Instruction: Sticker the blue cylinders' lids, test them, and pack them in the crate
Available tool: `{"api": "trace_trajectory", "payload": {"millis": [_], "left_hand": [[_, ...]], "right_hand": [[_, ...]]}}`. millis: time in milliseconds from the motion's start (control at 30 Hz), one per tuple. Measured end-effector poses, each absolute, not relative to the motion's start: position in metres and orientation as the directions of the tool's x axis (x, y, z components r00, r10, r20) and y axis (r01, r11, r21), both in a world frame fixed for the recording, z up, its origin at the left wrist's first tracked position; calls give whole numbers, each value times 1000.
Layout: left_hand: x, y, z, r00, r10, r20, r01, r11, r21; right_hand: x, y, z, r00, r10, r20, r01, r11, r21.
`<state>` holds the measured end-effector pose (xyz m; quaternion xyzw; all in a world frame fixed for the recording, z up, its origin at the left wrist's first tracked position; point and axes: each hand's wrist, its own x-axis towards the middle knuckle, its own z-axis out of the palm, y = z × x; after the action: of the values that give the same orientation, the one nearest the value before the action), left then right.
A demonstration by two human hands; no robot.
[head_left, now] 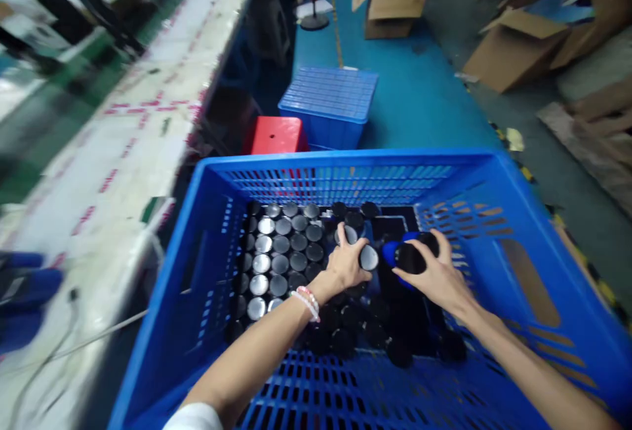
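Observation:
My left hand (348,264), with a beaded bracelet at the wrist, is inside a blue plastic crate (345,159). Its fingers curl around round-topped pieces; one grey shiny top (368,257) shows beside the thumb, another grey top (347,236) under the fingers. To the right, my right hand (442,278) is closed around two dark round-topped pieces (409,259), with blue sides showing at their left. Rows of upright pieces with glossy round tops (280,244) fill the crate's left part. Several darker ones (399,352) lie loosely toward the front. Their exact kind is unclear.
A long worktable (143,120) with pink tape marks runs along the left. Beyond the crate are a red stool (277,135) and a lidded blue bin (330,97). Open cardboard boxes (516,48) stand on the right. Yellow-black tape (605,292) borders the floor.

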<state>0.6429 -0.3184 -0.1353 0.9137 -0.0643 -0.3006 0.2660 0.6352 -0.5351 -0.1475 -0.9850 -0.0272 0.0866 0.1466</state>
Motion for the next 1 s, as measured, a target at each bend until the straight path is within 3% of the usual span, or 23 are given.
{"api": "trace_trajectory", "payload": {"millis": [133,233,333,400,567,767,867,1000], "left_hand": [[639,-215,-46,897,-183,-402,53,-859,509],[629,-107,21,944,-35,-329,116,-896,428],[619,7,69,952,179,-249,253,-918,304],[613,76,86,924,318,-212,364,-902,232],[603,194,86,807,528,-264,570,-814,114],[603,256,67,633,669,-389,741,-670,52],[604,276,62,596,666,-449,757,-653,37],[597,301,58,648,564,-511,682,-729,60]], "right_hand": [[668,-451,-86,989,130,68,146,-892,-427],[682,-357,-39,957,233,171,289,-801,-524],[677,-249,0,893,404,200,439,-678,-589],[665,-177,19,839,525,145,489,-611,-623],[634,-24,41,662,750,11,606,-526,-597],[619,84,31,616,785,-67,642,-549,-535],[619,106,21,559,821,-115,649,-520,-555],[635,100,11,423,897,-129,626,-392,-674]]}}
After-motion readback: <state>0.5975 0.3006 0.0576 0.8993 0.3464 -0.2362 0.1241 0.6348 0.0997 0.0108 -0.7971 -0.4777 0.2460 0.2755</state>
